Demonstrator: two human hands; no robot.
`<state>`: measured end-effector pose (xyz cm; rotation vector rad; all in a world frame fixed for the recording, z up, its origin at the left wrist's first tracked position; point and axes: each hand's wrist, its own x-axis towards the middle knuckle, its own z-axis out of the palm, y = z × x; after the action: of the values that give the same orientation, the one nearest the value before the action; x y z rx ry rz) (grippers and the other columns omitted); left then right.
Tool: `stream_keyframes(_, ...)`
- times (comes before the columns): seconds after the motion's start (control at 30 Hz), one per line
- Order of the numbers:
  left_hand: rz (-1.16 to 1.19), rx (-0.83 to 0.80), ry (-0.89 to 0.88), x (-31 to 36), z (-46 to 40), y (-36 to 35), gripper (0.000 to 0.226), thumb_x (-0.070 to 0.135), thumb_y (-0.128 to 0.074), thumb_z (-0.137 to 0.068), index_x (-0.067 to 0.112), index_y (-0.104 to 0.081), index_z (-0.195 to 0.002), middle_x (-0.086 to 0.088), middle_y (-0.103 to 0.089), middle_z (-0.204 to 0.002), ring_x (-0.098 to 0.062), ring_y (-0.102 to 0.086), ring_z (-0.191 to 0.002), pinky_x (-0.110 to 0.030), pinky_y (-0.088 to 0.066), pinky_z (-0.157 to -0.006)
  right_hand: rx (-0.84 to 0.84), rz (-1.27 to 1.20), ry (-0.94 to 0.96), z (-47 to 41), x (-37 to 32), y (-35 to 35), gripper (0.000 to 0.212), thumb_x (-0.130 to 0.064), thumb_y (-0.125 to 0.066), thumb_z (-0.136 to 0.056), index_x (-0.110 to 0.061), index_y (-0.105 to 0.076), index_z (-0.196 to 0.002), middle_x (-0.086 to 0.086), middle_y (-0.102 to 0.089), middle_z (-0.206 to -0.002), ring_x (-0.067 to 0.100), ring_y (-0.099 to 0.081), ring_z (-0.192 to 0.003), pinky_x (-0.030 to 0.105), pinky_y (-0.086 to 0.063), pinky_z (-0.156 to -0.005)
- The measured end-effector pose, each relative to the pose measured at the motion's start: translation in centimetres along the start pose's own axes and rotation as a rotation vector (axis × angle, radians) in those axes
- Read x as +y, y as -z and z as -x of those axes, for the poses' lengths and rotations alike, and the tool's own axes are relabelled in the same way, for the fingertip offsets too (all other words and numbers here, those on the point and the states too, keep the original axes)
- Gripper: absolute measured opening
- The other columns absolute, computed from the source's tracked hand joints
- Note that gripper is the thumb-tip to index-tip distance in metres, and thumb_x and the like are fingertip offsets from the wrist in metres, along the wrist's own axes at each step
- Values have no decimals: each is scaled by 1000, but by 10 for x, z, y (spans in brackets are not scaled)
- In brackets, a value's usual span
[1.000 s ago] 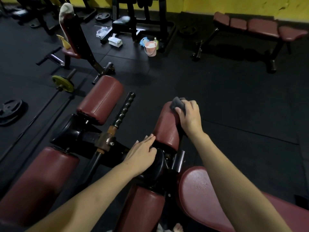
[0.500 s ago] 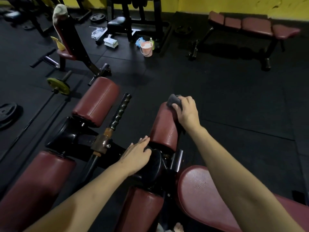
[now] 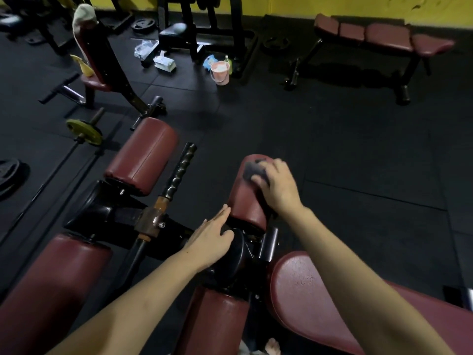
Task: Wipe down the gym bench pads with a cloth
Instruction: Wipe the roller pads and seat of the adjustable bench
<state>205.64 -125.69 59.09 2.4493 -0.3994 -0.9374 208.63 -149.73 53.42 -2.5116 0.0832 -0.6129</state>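
Black gym floor (image 3: 332, 155), four maroon roller pads, right hand (image 3: 277, 187) gripping one cloth (image 3: 253, 171), left hand (image 3: 212, 238) flat.

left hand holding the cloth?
No, the right hand presses the cloth onto the roller pad; the left hand rests on the black hub.

Dim gym light, wide-angle bending at edges, motion blur throughout.
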Motion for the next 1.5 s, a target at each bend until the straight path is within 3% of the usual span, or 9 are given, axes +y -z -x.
stream_keyframes(0.2, -53, 132, -98, 16, 21, 5, 66, 24, -43, -101, 39, -22, -162, 29, -14, -165, -4, -10, -152, -25, -6, -124, 50, -95, -206, -7, -2, 0, 38, -36, -63, -99, -13, -60, -129, 8, -55, -113, 25, -54, -105, 40, -49, -94)
stream_keyframes(0.3, -94, 94, -154, 16, 27, -7, 70, 25, -42, -100, 37, -16, -163, 30, -5, -166, -6, -16, -154, -27, -16, -126, 62, -88, -164, 49, -26, -4, 37, -38, -62, -98, -14, -60, -126, 6, -54, -106, 24, -53, -96, 39, -49, -85)
stream_keyframes(0.47, -98, 115, -106, 11, 12, -4, 66, 23, -44, -101, 30, -22, -163, 20, -11, -168, -9, -16, -155, -21, -5, -123, -12, -36, 78, 66, -30, -2, 39, -39, -61, -98, -10, -62, -124, 10, -58, -106, 29, -54, -93, 42, -49, -82)
stream_keyframes(0.63, -23, 91, 8, 4, 7, 8, 64, 33, -38, -99, 40, -23, -161, 29, -17, -164, -20, -44, -143, -34, -43, -111, 25, -34, -181, -23, 10, 3, 45, -42, -58, -99, -11, -60, -131, 11, -57, -117, 30, -55, -107, 48, -49, -95)
stream_keyframes(0.8, -57, 107, -104, 9, 13, 7, 64, 29, -39, -99, 38, -25, -161, 28, -15, -165, -8, -26, -152, -30, -24, -124, 31, -60, -199, 4, -9, -2, 44, -40, -60, -97, -11, -59, -130, 10, -56, -115, 28, -56, -104, 49, -50, -93)
stream_keyframes(1.0, -77, 98, -87, 10, 5, -6, 63, 23, -36, -103, 26, -19, -164, 19, -6, -169, -4, -13, -155, -25, -4, -127, -40, -28, 82, 75, -39, 2, 37, -39, -61, -98, -12, -62, -124, 6, -56, -107, 26, -53, -92, 41, -47, -80)
stream_keyframes(1.1, -102, 79, -71, 6, 1, 1, 63, 23, -32, -104, 28, -15, -164, 20, -5, -168, -9, -14, -156, -26, -3, -126, -44, 50, 105, 28, -12, 0, 42, -44, -58, -98, -11, -64, -124, 10, -58, -109, 31, -54, -93, 46, -49, -82)
stream_keyframes(1.23, -117, 100, -76, 5, 6, 8, 61, 23, -31, -106, 26, -14, -164, 14, -8, -170, -3, -12, -155, -25, -2, -125, 27, -40, -200, -28, 9, 4, 42, -43, -57, -100, -13, -59, -130, 7, -56, -117, 24, -55, -106, 46, -52, -91)
stream_keyframes(1.5, -143, 165, -216, 3, 5, -15, 61, 21, -36, -103, 25, -22, -163, 16, -8, -170, 4, -8, -153, -27, -3, -128, 27, -108, -51, 86, -43, 0, 36, -36, -60, -99, -10, -61, -123, 6, -56, -110, 24, -54, -98, 41, -50, -83)
